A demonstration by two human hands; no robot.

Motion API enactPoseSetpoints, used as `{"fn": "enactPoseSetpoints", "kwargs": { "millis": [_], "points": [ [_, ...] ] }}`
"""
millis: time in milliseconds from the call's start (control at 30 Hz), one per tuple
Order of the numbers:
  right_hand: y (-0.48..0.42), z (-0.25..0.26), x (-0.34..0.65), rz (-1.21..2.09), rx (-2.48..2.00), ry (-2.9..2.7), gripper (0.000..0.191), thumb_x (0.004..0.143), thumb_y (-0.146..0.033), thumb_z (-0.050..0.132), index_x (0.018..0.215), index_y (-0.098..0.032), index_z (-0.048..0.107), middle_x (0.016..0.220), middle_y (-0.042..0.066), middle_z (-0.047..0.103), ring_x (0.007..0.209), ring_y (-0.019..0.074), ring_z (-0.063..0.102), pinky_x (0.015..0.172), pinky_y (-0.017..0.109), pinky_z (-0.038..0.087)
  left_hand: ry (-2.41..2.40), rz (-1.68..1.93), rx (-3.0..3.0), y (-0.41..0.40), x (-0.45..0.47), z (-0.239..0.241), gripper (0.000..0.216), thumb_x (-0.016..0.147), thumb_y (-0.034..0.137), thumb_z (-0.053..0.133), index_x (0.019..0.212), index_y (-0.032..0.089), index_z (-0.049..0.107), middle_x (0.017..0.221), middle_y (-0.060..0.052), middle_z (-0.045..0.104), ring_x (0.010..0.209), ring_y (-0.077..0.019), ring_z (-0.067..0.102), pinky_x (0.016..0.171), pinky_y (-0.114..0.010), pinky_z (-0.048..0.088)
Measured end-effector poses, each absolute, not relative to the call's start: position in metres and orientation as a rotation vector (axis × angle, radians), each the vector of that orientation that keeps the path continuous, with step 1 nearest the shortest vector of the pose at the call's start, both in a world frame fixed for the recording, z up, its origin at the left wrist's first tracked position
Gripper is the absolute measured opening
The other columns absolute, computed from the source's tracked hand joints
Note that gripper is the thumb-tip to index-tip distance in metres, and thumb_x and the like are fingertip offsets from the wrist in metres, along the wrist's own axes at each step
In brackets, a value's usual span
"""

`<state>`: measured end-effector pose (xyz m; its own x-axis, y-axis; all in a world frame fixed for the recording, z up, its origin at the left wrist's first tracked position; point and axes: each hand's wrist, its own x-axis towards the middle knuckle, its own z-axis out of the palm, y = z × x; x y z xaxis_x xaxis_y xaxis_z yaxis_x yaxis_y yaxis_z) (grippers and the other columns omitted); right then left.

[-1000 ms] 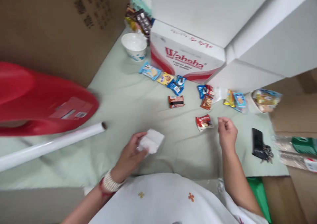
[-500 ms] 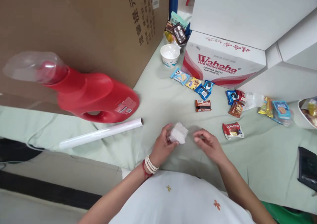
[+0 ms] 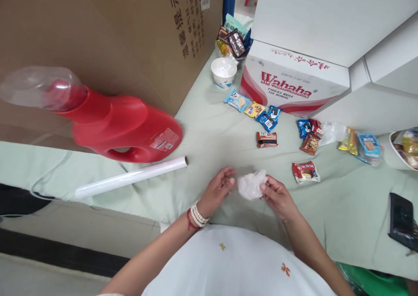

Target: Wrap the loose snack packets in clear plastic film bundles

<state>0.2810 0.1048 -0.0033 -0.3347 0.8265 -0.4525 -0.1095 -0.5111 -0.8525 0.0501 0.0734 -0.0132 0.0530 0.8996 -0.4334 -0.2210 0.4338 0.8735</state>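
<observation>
A small wad (image 3: 251, 186) of crumpled, whitish, half-clear film is held just above the pale green cloth of the table (image 3: 202, 139), directly in front of the person. It is pinched at its right edge by the fingers of the right hand (image 3: 277, 195). Its surface is seen to be wrinkled and puffy, with no print on it. The left hand (image 3: 218, 190) is kept loose and unclenched, with its fingertips just beside the wad's left edge; whether they touch it cannot be told. A red snack packet (image 3: 305, 172) is found near the right hand. A roll of clear film (image 3: 130, 177) and a red jug (image 3: 124, 128) are seen well off to the left.
</observation>
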Motion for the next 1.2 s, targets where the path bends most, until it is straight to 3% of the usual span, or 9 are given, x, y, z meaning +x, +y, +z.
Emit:
{"fn": "enactPoseSetpoints", "kwargs": {
  "millis": [100,200,267,400,533,633,800,967,1200],
  "points": [
    [0.1,0.001,0.276,1.996,-1.223,-0.927,0.044,0.077,-0.058,0.081,0.099,-0.021,0.072,0.076,0.001,0.061,0.062,0.0134,0.05,0.057,0.026,0.045,1.069,0.918,0.629,0.077,0.062,-0.01,0.079,0.076,0.056,0.081,0.142,0.023,0.051,0.134,-0.014,0.061,0.08,-0.0137,0.061,0.061,-0.025,0.047],
    [0.102,-0.001,0.274,1.906,-1.305,-0.976,0.044,0.077,-0.059,0.081,0.098,-0.021,0.072,0.075,0.001,0.063,0.06,0.0131,0.05,0.057,0.026,0.045,1.035,0.861,0.615,0.08,0.067,-0.011,0.055,0.07,0.054,0.087,0.104,0.015,0.069,0.09,-0.005,0.066,0.073,-0.0123,0.056,0.064,-0.025,0.044],
    [0.109,-0.004,0.282,1.745,-1.401,-1.028,0.041,0.077,-0.056,0.082,0.092,-0.02,0.071,0.073,0.0,0.064,0.059,0.012,0.05,0.056,0.025,0.044,1.139,0.916,0.633,0.081,0.065,-0.013,0.047,0.07,0.055,0.085,0.084,0.014,0.067,0.073,0.001,0.059,0.066,-0.0096,0.05,0.061,-0.023,0.04],
    [0.128,-0.001,0.318,1.469,-1.543,-0.956,0.046,0.075,-0.059,0.08,0.097,-0.021,0.067,0.077,0.002,0.069,0.056,0.0124,0.05,0.049,0.025,0.041,1.277,0.992,0.585,0.079,0.059,-0.015,0.048,0.074,0.061,0.08,0.083,0.017,0.062,0.063,0.007,0.048,0.053,-0.0059,0.035,0.05,-0.021,0.028],
    [0.136,0.013,0.343,1.104,-1.804,-1.111,0.064,0.083,-0.064,0.07,0.129,-0.02,0.061,0.079,0.003,0.072,0.051,0.0137,0.049,0.045,0.026,0.037,1.287,1.004,0.6,0.077,0.062,-0.013,0.049,0.076,0.063,0.077,0.084,0.017,0.061,0.062,0.007,0.048,0.053,-0.0067,0.035,0.05,-0.022,0.028],
    [0.124,0.021,0.329,0.879,-1.778,-1.384,0.046,0.089,-0.057,0.067,0.117,-0.02,0.071,0.073,0.002,0.066,0.057,0.0151,0.052,0.054,0.028,0.043,1.297,1.016,0.713,0.076,0.067,-0.009,0.047,0.078,0.06,0.076,0.089,0.017,0.062,0.072,0.003,0.057,0.064,-0.0096,0.047,0.06,-0.023,0.039],
    [0.099,0.015,0.272,1.16,-1.251,-1.812,0.018,0.094,-0.038,0.066,0.106,-0.029,0.076,0.095,0.005,0.069,0.07,0.0163,0.062,0.062,0.029,0.051,1.257,0.966,0.918,0.069,0.069,-0.003,0.047,0.082,0.06,0.074,0.099,0.017,0.064,0.08,0.0,0.06,0.072,-0.0127,0.052,0.067,-0.026,0.043],
    [0.102,0.004,0.258,1.074,-1.141,-1.913,0.024,0.101,-0.029,0.053,0.104,-0.031,0.076,0.097,0.006,0.072,0.087,0.0195,0.068,0.075,0.033,0.057,1.241,0.932,0.7,0.069,0.062,0.001,0.057,0.089,0.074,0.052,0.108,0.02,0.06,0.071,0.004,0.055,0.053,-0.0101,0.043,0.05,-0.024,0.033],
    [0.108,0.009,0.264,0.775,-0.967,-2.133,0.028,0.097,-0.02,0.054,0.104,-0.033,0.077,0.115,0.007,0.071,0.089,0.0204,0.062,0.076,0.037,0.056,1.186,0.895,0.781,0.078,0.061,-0.003,0.044,0.077,0.058,0.077,0.083,0.016,0.064,0.07,0.003,0.055,0.062,-0.0089,0.043,0.058,-0.023,0.035]
  ]
}}
